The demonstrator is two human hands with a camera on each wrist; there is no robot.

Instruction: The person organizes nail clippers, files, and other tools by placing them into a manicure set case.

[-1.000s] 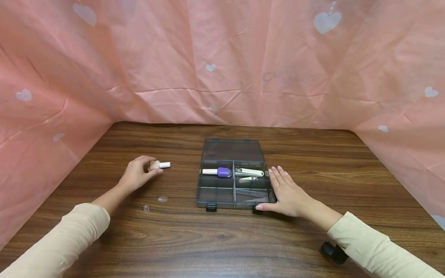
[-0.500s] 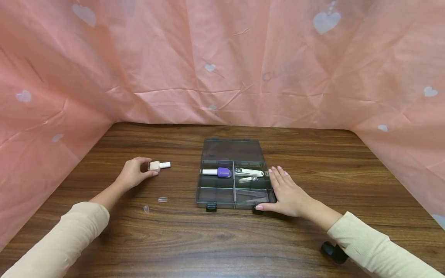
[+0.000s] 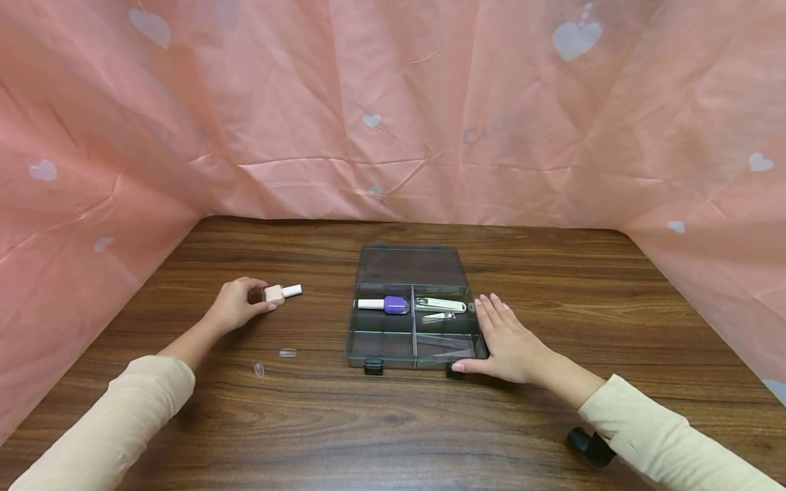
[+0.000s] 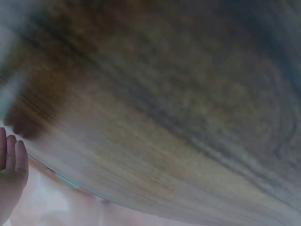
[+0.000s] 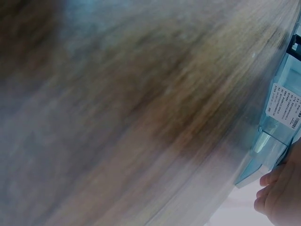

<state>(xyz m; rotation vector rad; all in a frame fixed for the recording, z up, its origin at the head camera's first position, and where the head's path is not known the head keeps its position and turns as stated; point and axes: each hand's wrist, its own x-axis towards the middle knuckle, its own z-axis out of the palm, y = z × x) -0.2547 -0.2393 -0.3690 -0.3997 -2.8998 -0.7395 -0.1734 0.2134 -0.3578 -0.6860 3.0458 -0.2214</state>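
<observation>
- The left hand (image 3: 236, 305) pinches a small beige nail-polish bottle with a white cap (image 3: 279, 293) on the dark wooden worktop (image 3: 393, 423).
- The right hand (image 3: 508, 339), fingers flat, rests against the open smoky-grey plastic compartment box (image 3: 383, 337), steadying its right edge.

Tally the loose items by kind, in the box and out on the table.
Nail polish bottles: 2, purple in the organiser box, beige held by the left hand
Nail clippers: 2
Clear nail tips: 2
Total: 6
</observation>
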